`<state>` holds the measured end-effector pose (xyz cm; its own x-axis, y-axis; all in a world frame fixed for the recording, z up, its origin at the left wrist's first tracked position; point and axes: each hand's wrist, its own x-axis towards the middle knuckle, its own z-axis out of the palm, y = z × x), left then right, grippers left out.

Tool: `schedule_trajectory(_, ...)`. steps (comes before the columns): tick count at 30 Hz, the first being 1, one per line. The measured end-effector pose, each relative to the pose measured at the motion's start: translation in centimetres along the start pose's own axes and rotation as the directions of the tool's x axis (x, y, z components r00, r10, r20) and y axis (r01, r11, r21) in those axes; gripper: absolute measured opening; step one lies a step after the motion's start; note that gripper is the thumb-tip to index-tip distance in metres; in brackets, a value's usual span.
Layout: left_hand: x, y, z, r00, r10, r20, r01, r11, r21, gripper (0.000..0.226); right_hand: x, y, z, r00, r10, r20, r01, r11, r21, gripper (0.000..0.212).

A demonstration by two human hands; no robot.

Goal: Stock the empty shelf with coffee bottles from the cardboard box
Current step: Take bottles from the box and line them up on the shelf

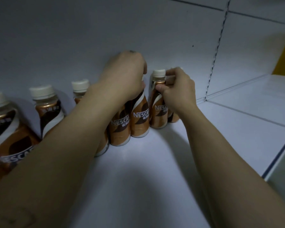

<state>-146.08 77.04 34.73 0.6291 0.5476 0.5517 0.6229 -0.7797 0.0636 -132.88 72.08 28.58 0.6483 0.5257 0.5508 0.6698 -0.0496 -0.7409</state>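
1. A row of coffee bottles (47,109) stands upright on the shelf (146,162), along the back panel (89,30).
2. The left hand (125,74) covers a bottle top mid-row.
3. The right hand (176,89) grips the bottle (158,102) just right of it.
4. Farther right, the shelf is bare.

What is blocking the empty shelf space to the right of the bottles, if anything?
Nothing visible. The white shelf lies bare right of the last Nescafé bottle, which the right hand holds by its neck. The left hand grips the neighbouring bottle.
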Motion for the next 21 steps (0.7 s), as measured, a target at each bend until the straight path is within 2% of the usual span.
schedule_trajectory(4,0.05,-0.24,-0.04,1.000,0.007,0.003,-0.007,1.000,0.002,0.039,-0.41,0.26,-0.25,0.999,-0.029,0.041,0.027,0.999,0.043,0.039)
schedule_trajectory(8,-0.04,-0.28,-0.12,1.000,0.014,0.011,-0.014,1.000,0.003,0.043,-0.57,0.43,-0.21,0.998,-0.064,0.028,0.067,0.993,-0.100,0.051)
schedule_trajectory(11,-0.18,-0.28,-0.09,0.999,0.020,0.045,-0.020,1.000,0.001,0.058,-0.40,0.43,-0.22,0.999,-0.038,0.008,0.038,0.983,-0.178,0.043)
schedule_trajectory(15,-0.17,-0.29,0.23,0.999,0.014,0.031,-0.014,1.000,-0.012,0.055,-0.57,0.17,-0.03,0.999,-0.030,0.030,0.033,0.993,-0.112,0.035)
schedule_trajectory(21,-0.22,-0.32,0.35,1.000,0.016,0.010,-0.016,1.000,0.001,0.053,-0.87,0.33,0.09,1.000,-0.008,-0.004,0.008,0.999,-0.039,0.040)
